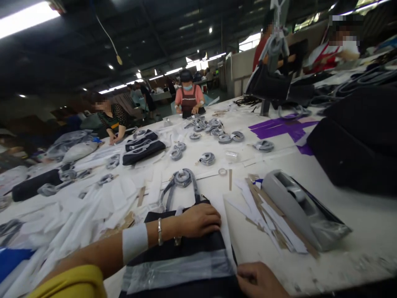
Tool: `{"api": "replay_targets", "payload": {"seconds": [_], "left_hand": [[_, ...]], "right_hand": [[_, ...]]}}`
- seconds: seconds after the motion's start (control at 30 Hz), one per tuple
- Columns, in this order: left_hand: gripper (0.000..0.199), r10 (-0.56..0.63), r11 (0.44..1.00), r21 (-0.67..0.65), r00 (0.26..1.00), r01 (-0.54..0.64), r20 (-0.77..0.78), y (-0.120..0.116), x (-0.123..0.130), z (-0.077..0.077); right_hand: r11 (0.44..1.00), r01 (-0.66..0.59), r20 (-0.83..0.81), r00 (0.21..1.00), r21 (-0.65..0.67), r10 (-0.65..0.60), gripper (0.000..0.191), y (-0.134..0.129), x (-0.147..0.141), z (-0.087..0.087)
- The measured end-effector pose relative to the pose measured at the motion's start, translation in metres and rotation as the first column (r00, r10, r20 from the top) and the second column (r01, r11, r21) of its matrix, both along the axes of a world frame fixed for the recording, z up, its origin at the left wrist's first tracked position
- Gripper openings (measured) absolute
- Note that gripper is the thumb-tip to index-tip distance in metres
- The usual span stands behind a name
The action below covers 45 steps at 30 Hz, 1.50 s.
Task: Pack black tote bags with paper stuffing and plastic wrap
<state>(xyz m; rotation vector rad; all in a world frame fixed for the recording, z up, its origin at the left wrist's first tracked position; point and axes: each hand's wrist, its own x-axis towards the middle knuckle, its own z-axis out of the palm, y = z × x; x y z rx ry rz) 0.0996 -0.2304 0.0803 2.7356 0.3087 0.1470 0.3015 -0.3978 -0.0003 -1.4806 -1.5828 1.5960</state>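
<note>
A dark handbag (173, 279) lies in front of me, with a clear plastic-like band across its front. Its grey strap stands up at the far side, near a wrapped coil of grey strap (182, 178). My left hand (201, 219) rests palm down across the bag's upper part, fingers stretched toward its right edge. A white band and a bracelet circle that forearm. At the bag's lower right edge, my right hand (259, 279) has its fingers curled closed on the dark edge; the fingertips are partly hidden. A white sheet (228, 223) shows along the bag's right side.
A grey tape dispenser (297, 207) stands to the right, beside paper and cardboard strips (263, 211). White wrapping sheets (71, 211) pile up at left. Coiled straps (217, 130), dark bags (144, 151) and purple pieces (276, 126) lie farther back. Several people work around the table.
</note>
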Motion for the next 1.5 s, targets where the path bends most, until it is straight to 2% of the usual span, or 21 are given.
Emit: {"api": "replay_targets", "payload": {"seconds": [0.13, 0.23, 0.4, 0.47, 0.53, 0.6, 0.67, 0.73, 0.83, 0.9, 1.0, 1.1, 1.23, 1.3, 1.33, 1.4, 1.5], "left_hand": [[0.037, 0.02, 0.98, 0.196, 1.0, -0.019, 0.001, 0.004, 0.011, -0.022], [0.045, 0.046, 0.953, 0.298, 0.999, -0.046, 0.008, 0.011, 0.023, -0.034], [0.042, 0.049, 0.942, 0.328, 0.995, -0.076, 0.092, 0.015, 0.039, -0.037], [0.042, 0.062, 0.941, 0.324, 0.99, -0.101, 0.129, 0.014, 0.043, -0.038], [0.042, 0.109, 0.934, 0.317, 0.977, -0.164, 0.182, 0.013, 0.046, -0.042], [0.042, 0.162, 0.921, 0.311, 0.956, -0.236, 0.244, 0.011, 0.048, -0.047], [0.042, 0.192, 0.91, 0.304, 0.937, -0.281, 0.292, 0.008, 0.051, -0.052], [0.041, 0.204, 0.904, 0.297, 0.921, -0.308, 0.333, 0.005, 0.054, -0.056], [0.036, 0.212, 0.902, 0.274, 0.893, -0.335, 0.396, 0.002, 0.056, -0.058], [0.034, 0.212, 0.903, 0.256, 0.877, -0.344, 0.432, 0.002, 0.057, -0.058], [0.032, 0.203, 0.904, 0.253, 0.868, -0.343, 0.453, 0.004, 0.054, -0.057], [0.034, 0.189, 0.908, 0.265, 0.882, -0.324, 0.431, 0.007, 0.052, -0.057], [0.035, 0.189, 0.914, 0.266, 0.9, -0.307, 0.392, 0.008, 0.051, -0.06], [0.035, 0.183, 0.916, 0.262, 0.898, -0.304, 0.401, 0.008, 0.052, -0.061], [0.034, 0.189, 0.914, 0.258, 0.891, -0.314, 0.413, 0.009, 0.052, -0.061], [0.035, 0.229, 0.901, 0.238, 0.865, -0.362, 0.446, 0.01, 0.052, -0.062], [0.037, 0.309, 0.892, 0.162, 0.831, -0.422, 0.463, 0.011, 0.055, -0.063]], "right_hand": [[0.999, -0.018, -0.057, 0.998, -0.03, 0.017, 0.033, 0.002, -0.004, 0.011], [0.999, -0.033, 0.003, 0.999, 0.014, 0.033, 0.031, 0.002, 0.007, 0.025], [0.98, -0.183, 0.216, 0.963, 0.084, 0.161, 0.035, 0.0, 0.051, 0.05], [0.973, -0.188, 0.319, 0.938, 0.135, 0.137, 0.034, -0.002, 0.061, 0.057], [0.97, -0.113, 0.335, 0.941, 0.215, 0.036, 0.026, -0.003, 0.062, 0.058], [0.965, 0.003, 0.247, 0.966, 0.264, -0.071, 0.017, -0.005, 0.055, 0.054], [0.97, 0.111, 0.142, 0.979, 0.218, -0.144, 0.015, -0.007, 0.046, 0.048], [0.973, 0.2, 0.068, 0.976, 0.118, -0.209, 0.015, -0.009, 0.038, 0.043], [0.967, 0.252, -0.013, 0.968, 0.029, -0.252, 0.021, -0.012, 0.034, 0.041], [0.979, 0.204, -0.032, 0.979, 0.029, -0.203, 0.026, -0.012, 0.036, 0.044], [0.997, 0.058, -0.017, 0.998, 0.043, -0.058, 0.032, -0.007, 0.045, 0.051], [0.992, -0.104, 0.077, 0.992, 0.076, 0.098, 0.027, 0.002, 0.058, 0.062], [0.929, -0.345, 0.349, 0.894, 0.135, 0.282, 0.022, 0.013, 0.075, 0.083], [0.905, -0.405, 0.42, 0.85, 0.133, 0.319, 0.021, 0.016, 0.079, 0.089], [0.91, -0.394, 0.424, 0.852, 0.133, 0.307, 0.021, 0.017, 0.079, 0.089], [0.946, -0.293, 0.344, 0.91, 0.137, 0.232, 0.021, 0.016, 0.077, 0.084], [0.997, -0.039, 0.038, 0.999, 0.063, 0.037, 0.026, 0.011, 0.067, 0.068]]}}
